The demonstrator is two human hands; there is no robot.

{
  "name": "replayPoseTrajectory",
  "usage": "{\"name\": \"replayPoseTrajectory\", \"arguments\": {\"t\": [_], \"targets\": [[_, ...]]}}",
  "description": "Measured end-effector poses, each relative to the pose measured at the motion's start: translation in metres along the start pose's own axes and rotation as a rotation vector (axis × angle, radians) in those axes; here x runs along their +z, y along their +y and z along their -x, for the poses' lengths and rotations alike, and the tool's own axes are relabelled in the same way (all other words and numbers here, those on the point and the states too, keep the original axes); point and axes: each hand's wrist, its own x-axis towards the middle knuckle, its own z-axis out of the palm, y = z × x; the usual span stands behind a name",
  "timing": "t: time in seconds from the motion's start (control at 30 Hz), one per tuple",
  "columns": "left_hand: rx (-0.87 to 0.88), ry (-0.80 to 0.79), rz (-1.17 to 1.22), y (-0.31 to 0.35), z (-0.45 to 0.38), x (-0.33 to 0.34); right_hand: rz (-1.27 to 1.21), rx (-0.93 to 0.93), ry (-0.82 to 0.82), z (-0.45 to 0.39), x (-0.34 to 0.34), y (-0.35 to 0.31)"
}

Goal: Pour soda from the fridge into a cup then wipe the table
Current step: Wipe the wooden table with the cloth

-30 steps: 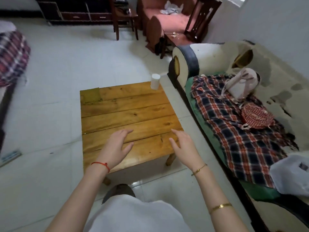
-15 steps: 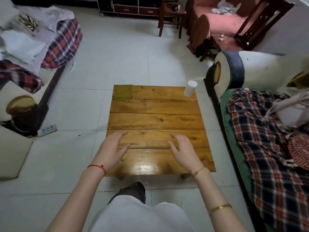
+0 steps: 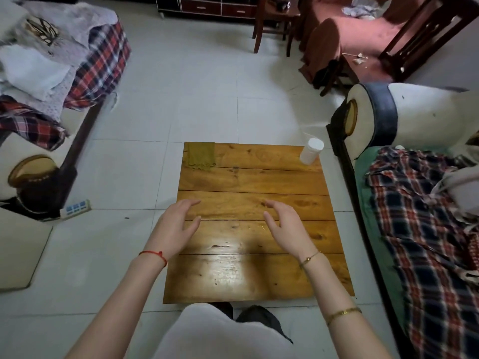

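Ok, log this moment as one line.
left hand open, empty | right hand open, empty | white cup far right corner | green cloth far left corner | no soda

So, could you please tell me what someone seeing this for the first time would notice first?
Most striking are the left hand and right hand, both open and empty, over the middle of the wooden table. Next come the white cup at the table's far right corner and the green cloth lying flat at its far left corner. No soda is in view.
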Motion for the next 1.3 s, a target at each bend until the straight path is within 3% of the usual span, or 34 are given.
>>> {"name": "replayPoseTrajectory", "arguments": {"t": [0.47, 0.87, 1.1, 1.3], "targets": [[-0.352, 0.167, 0.315, -0.071, -0.164, 0.039, -0.127, 0.144, -0.199, -0.198, 0.048, 0.007], [-0.628, 0.209, 0.194, -0.191, -0.355, 0.115, -0.113, 0.223, -0.247, -0.432, 0.155, 0.035], [-0.745, 0.231, 0.285, -0.23, -0.397, 0.154, -0.303, 0.366, -0.194, -0.483, 0.214, 0.055], [-0.79, 0.18, 0.247, -0.243, -0.412, 0.166, -0.324, 0.421, -0.195, -0.5, 0.237, 0.059]]}}
